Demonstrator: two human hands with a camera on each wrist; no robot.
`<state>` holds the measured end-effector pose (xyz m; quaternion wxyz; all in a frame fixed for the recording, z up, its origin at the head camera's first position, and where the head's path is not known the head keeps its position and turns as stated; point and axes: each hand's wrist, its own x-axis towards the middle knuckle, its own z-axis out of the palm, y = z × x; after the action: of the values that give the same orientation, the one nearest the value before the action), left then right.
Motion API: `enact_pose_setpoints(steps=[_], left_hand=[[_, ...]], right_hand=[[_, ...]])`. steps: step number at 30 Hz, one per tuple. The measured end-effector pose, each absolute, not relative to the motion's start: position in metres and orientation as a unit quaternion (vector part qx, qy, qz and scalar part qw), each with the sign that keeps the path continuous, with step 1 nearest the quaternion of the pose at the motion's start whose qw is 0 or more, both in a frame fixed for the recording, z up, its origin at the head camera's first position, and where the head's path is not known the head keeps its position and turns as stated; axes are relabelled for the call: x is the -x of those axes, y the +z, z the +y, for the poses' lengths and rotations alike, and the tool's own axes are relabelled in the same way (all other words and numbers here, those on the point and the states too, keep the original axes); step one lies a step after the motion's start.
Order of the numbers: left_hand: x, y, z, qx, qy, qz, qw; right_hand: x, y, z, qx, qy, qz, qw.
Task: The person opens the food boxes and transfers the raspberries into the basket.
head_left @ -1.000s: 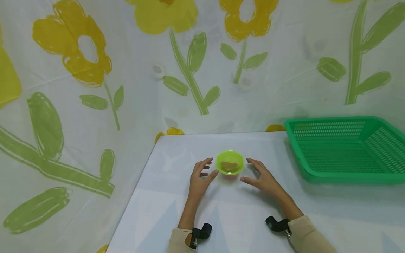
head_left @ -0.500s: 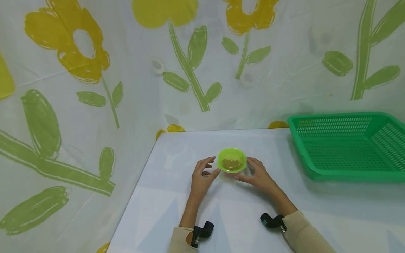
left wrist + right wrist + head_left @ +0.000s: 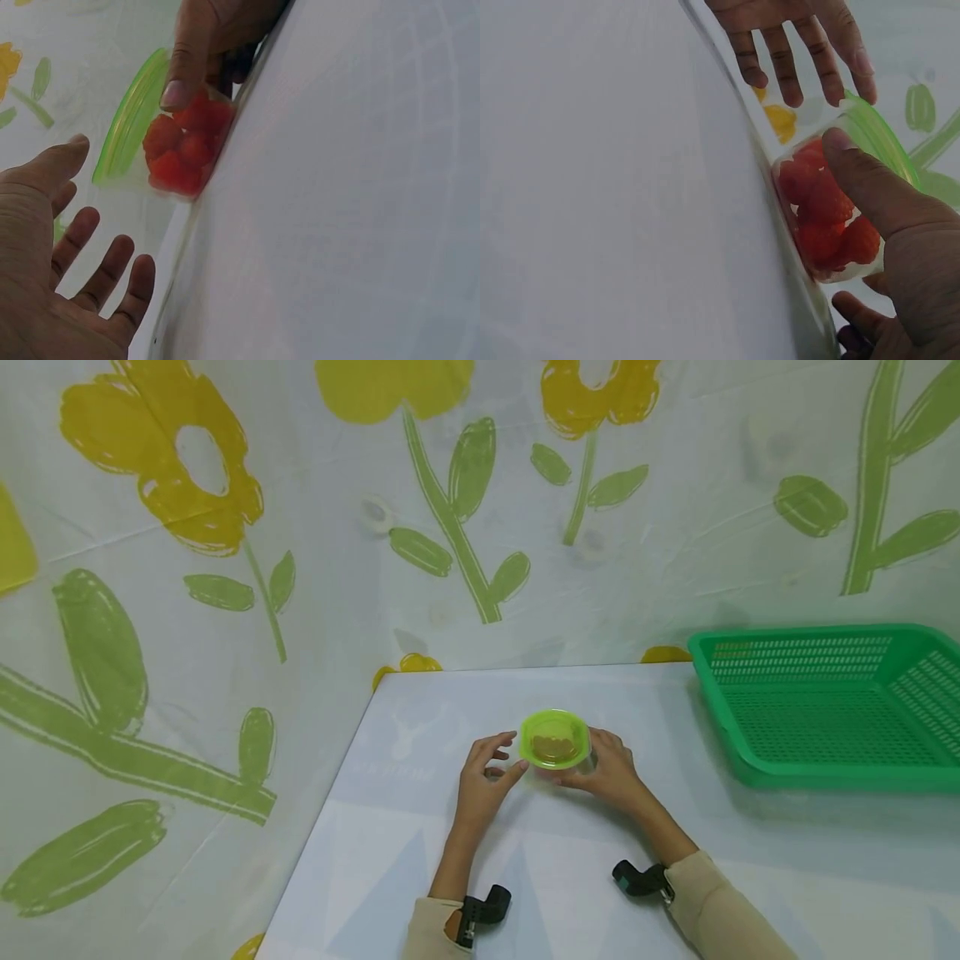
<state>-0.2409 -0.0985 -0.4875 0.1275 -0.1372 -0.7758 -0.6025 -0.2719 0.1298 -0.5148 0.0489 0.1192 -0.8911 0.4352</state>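
Note:
A small clear tub (image 3: 555, 739) with a bright green lid stands on the white table, upright. Through its wall, several red rounded pieces (image 3: 821, 217) show in the right wrist view. My right hand (image 3: 611, 772) grips the tub from the right, thumb (image 3: 862, 176) pressed on the near side; its other fingers are partly hidden behind. To the left, my left hand (image 3: 480, 789) is held with relaxed, spread fingers, thumb tip beside the lid. In the left wrist view, a gap shows between the left hand's fingers (image 3: 135, 289) and the tub (image 3: 176, 142).
A green perforated plastic basket (image 3: 817, 710) stands at the right on the white table (image 3: 420, 793). Behind and to the left hangs a pale cloth (image 3: 330, 527) with yellow flowers and green leaves. A black wrist camera (image 3: 637, 878) sits on each wrist.
My right hand has moved in to the left and taken hold of the tub. My left hand stays near the lid with little movement. The head view has shifted slightly.

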Motion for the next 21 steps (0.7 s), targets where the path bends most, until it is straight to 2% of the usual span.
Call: enact_pose_setpoints(steps=[6,14,21], left_hand=[[0.251,-0.505,-0.101,0.136,-0.597,-0.781,0.123],[0.249,-0.507,-0.103,0.140,-0.589,-0.788,0.112],[0.251,-0.508,-0.102,0.147,-0.588,-0.788,0.110]], right_hand=[[0.274,-0.513,0.126,-0.089,0.433,-0.896,0.041],[0.273,-0.513,0.129,-0.104,0.452,-0.885,0.048],[0.271,-0.509,0.137,-0.097,0.460,-0.882,0.030]])
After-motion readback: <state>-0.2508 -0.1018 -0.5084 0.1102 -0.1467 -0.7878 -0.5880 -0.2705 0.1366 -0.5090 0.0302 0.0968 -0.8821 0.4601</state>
